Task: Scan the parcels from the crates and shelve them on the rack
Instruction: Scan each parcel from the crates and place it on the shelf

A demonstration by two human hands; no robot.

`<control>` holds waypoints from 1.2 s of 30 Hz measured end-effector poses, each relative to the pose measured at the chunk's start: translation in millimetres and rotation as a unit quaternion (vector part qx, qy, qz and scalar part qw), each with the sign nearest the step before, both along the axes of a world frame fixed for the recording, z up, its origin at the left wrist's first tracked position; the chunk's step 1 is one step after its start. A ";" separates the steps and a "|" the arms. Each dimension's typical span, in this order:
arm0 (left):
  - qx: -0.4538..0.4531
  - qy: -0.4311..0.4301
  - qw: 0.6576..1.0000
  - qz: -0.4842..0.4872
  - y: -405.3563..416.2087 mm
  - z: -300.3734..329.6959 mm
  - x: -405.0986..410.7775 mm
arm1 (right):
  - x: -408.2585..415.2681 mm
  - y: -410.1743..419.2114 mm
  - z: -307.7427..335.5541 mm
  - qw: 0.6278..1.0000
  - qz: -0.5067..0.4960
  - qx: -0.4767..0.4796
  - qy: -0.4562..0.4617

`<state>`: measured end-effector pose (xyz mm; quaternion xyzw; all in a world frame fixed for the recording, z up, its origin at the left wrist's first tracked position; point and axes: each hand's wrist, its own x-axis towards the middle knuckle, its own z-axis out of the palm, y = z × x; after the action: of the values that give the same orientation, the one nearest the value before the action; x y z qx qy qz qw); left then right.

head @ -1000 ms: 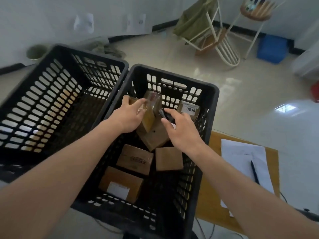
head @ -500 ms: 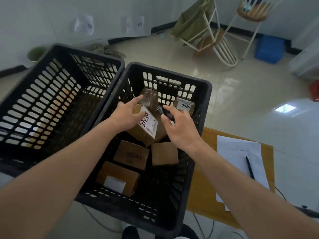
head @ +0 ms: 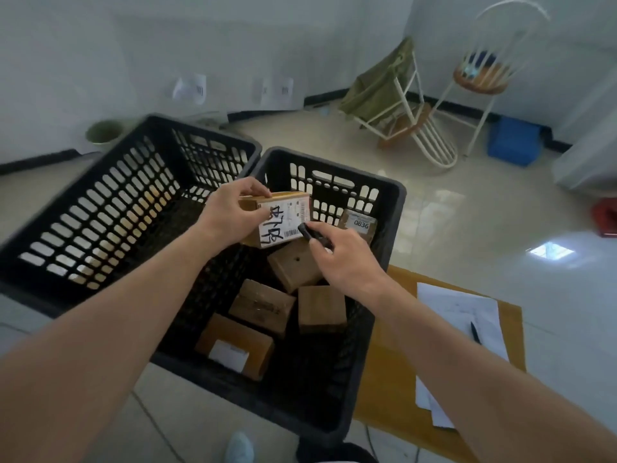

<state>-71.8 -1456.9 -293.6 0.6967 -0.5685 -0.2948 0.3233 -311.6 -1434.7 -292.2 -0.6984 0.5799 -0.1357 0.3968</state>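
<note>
The right-hand black crate (head: 384, 208), beside the empty left crate (head: 100, 212), now has one parcel (head: 280, 217) lifted clear of the five left inside. The left hand (head: 230, 213) grips this brown box, its white label with barcode and black handwriting turned up; the right hand (head: 344, 259) pinches a small black scanner (head: 314, 236) just beside the barcode, so scanning looks imminent

parcel (head: 280, 219) lifted, label now facing scanner (head: 315, 236)
</note>
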 end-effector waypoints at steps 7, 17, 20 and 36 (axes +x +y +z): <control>-0.077 0.030 0.996 -0.019 14.6 24.1 37.8 | 21.6 20.0 30.2 0.994 0.082 -0.022 0.066; -0.127 -0.012 0.991 -0.038 36.0 53.3 86.4 | 44.3 40.1 67.6 0.955 0.174 -0.108 0.213; -0.128 -0.031 0.990 -0.047 42.8 57.7 97.7 | 50.0 48.1 72.8 0.939 0.190 -0.129 0.255; -0.134 -0.075 0.987 -0.055 81.2 76.2 144.3 | 91.0 101.9 102.9 0.869 0.228 -0.184 0.398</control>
<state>72.4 -1375.8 -217.4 0.6350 -0.6629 -0.1795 0.3537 -220.6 -1332.8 -189.3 -0.8665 0.4778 0.1439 0.0164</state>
